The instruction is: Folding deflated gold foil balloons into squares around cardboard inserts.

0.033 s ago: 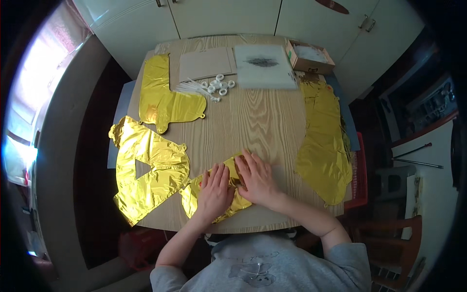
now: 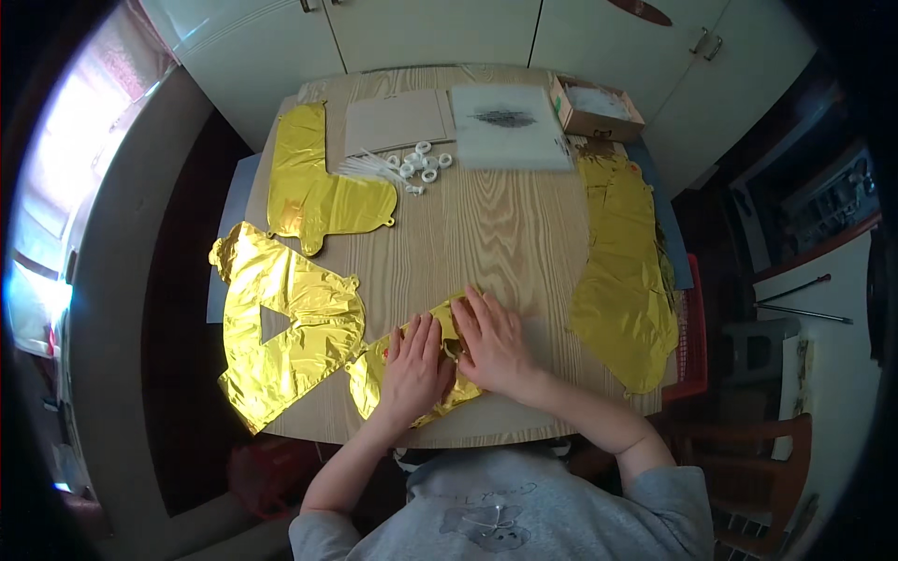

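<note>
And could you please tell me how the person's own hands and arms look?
The left hand and right hand are ungloved. The forearms are uncovered, with nothing visibly worn on them. Above are the short, plain grey sleeves of a T-shirt.

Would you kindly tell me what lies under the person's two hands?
A gold foil piece shows between and beside the left hand and right hand; whatever lies directly beneath their palms is covered from view.

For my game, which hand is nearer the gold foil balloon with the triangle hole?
Left: the left hand is right of the triangle-holed balloon; the right hand is farther right.
</note>
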### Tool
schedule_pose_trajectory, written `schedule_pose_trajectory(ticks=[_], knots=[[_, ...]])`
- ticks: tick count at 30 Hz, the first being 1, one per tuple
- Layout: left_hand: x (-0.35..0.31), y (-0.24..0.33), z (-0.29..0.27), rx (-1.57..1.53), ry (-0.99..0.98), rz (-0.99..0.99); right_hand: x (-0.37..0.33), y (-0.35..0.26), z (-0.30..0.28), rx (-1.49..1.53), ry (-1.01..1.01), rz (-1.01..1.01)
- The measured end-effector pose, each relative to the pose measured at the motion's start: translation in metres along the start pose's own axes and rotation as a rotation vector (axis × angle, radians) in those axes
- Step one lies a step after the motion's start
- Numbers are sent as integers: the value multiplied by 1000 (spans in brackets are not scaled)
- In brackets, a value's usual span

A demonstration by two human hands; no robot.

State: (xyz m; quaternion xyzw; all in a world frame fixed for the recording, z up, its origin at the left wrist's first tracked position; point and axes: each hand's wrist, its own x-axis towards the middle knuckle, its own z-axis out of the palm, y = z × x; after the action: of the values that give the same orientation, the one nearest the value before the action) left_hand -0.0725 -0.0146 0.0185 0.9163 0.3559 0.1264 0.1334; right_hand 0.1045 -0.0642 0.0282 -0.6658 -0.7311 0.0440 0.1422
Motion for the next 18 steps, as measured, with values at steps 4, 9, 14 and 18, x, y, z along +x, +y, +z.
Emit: schedule_pose_trajectory(ticks=[4, 9, 14, 18], knots=[[-2, 0, -1, -106, -4, -11, 1, -4, 8, 3, 101, -12], [-7, -6, -1, -257, 26, -28, 1, -4, -8, 72, -18, 108], [-9, -10, -2, -272, 90, 26, 0, 14, -16, 336, -88, 260], [-7, -14, -19, -227, 97, -30, 3, 23, -26, 428, -114, 183]])
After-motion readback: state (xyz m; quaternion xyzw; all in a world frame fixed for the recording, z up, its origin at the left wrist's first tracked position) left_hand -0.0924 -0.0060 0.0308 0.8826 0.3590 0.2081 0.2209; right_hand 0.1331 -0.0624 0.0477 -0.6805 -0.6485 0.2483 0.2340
